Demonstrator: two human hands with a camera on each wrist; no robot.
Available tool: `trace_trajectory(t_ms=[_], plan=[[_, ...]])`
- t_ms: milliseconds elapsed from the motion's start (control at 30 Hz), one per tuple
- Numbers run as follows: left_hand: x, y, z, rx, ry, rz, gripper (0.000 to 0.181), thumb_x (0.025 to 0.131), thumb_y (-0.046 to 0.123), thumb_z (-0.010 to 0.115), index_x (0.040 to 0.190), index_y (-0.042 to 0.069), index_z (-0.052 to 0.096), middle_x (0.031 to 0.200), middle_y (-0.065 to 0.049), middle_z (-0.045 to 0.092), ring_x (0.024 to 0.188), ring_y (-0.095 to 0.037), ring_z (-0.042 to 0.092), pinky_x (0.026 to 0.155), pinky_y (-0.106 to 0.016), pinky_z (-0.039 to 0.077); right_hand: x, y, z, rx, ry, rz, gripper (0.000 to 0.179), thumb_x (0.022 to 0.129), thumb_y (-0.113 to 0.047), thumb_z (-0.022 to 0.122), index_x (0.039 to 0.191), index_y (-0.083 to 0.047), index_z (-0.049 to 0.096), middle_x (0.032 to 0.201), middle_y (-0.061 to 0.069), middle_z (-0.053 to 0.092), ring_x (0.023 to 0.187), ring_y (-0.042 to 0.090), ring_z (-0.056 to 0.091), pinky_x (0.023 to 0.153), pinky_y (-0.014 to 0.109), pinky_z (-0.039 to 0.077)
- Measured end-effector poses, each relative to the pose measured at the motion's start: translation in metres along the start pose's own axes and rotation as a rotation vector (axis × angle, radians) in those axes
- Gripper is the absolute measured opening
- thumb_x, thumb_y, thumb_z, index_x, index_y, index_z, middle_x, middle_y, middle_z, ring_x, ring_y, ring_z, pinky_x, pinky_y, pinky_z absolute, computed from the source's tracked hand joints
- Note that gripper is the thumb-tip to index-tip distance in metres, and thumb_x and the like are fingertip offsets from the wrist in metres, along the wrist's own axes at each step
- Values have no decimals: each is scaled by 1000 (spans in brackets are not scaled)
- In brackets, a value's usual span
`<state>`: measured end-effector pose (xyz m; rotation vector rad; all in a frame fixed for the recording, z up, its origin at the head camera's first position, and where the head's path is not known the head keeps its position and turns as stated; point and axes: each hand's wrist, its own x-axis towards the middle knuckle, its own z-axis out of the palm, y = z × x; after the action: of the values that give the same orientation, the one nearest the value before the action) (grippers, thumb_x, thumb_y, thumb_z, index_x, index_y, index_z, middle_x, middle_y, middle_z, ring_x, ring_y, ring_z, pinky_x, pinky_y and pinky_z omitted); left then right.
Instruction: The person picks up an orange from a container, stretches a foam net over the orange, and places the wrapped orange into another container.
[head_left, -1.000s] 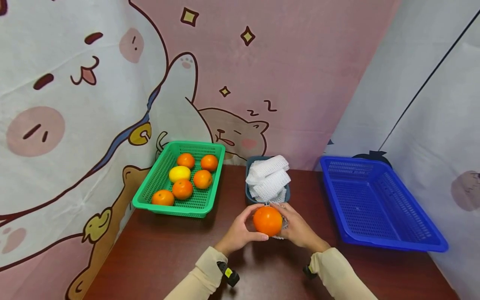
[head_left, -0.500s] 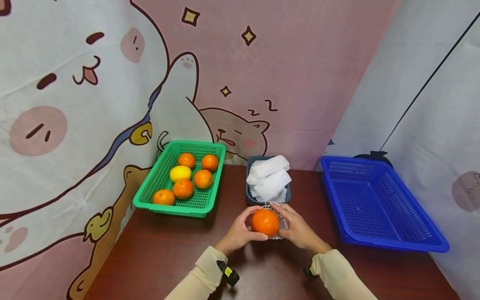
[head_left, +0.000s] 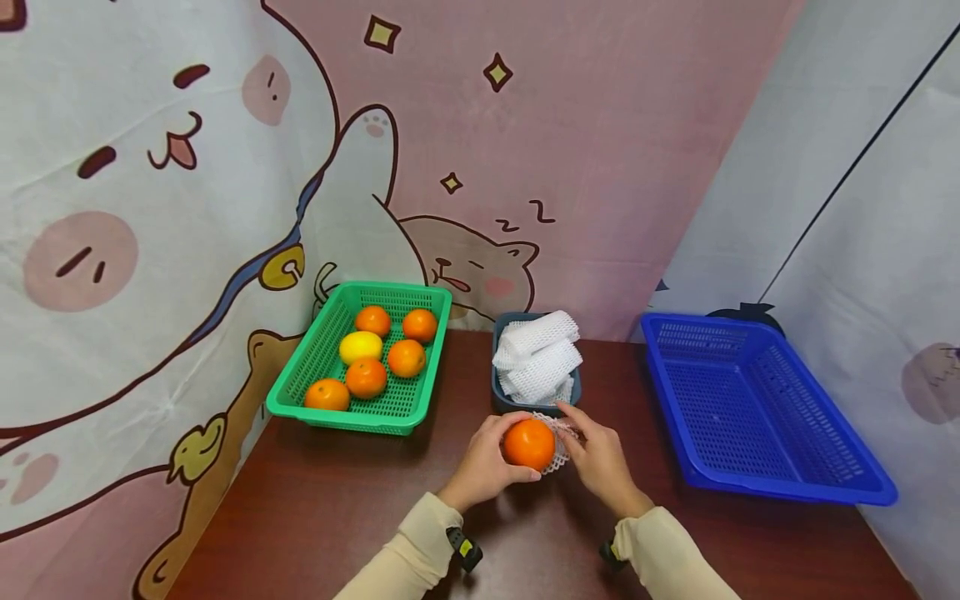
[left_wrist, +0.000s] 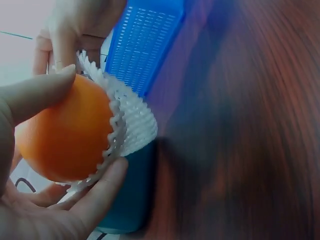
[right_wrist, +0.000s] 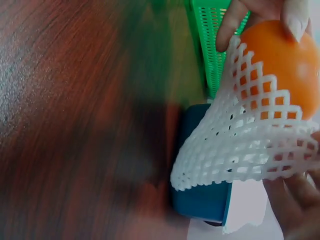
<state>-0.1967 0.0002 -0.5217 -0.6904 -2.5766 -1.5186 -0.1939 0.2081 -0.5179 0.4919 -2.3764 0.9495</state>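
My left hand (head_left: 483,462) grips an orange (head_left: 529,444) from its left side, thumb and fingers curled round it. A white foam net sleeve (right_wrist: 235,145) covers one side of the fruit, and its loose end hangs off to the right. At that sleeve, my right hand (head_left: 600,462) pinches the netting with thumb and fingers. In the left wrist view, the net's scalloped edge lies against the orange (left_wrist: 72,132), with left fingertips touching both.
Left stands a green basket (head_left: 420,408) with several oranges and one yellow fruit. Behind my hands, a dark blue-grey bin (head_left: 498,392) holds several white foam nets (head_left: 542,371). A blue basket (head_left: 675,442) stands on the right of the brown table (head_left: 315,517).
The orange has shifted slightly left, out of the two-handed hold into my left hand. My right hand has drawn back a little to the right with the net, which shows more now.
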Motion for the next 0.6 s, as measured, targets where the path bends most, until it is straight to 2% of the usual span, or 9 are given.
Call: trace_trajectory(t_ms=[67,167,267,367,467,600], plan=[[0,2,1,23,4,-13,85,63,26,93,137,28,51,114,-4,53,97,-21,56,83,-40,47,0,-2,1,-47,54,25,32,77,-2,80,108,-8,72,83,0,71,69,11,63,62,33,55],[0,6,2,71,13,-40,101,61,25,94,147,24,40,117,-6,51,99,-23,57,85,-42,48,1,-6,4,-50,100,33,19,76,-4,82,91,-10,74,77,-3,66,65,9,58,57,26,52],[1,10,4,136,24,-67,110,60,28,94,151,17,33,119,-7,50,100,-23,57,86,-42,49,1,-11,8,42,103,16,16,75,-2,82,87,-10,74,79,-4,65,67,8,58,58,20,50],[0,11,6,175,32,-88,103,59,29,94,146,11,42,118,-8,49,98,-25,56,85,-42,49,-1,-16,12,148,105,-15,18,76,1,81,88,-10,74,84,-4,65,69,10,60,60,16,50],[-1,10,6,141,30,-111,93,59,29,94,139,13,49,119,-9,46,99,-26,55,85,-41,49,-3,-18,14,195,111,-29,20,75,2,80,89,-11,74,86,-5,64,70,12,60,62,15,51],[-2,5,4,-20,-10,-118,89,64,28,92,139,13,47,126,-11,50,102,-26,56,88,-40,48,-4,-19,13,195,152,-5,22,74,5,81,88,-10,74,85,-4,63,71,12,60,66,12,49]])
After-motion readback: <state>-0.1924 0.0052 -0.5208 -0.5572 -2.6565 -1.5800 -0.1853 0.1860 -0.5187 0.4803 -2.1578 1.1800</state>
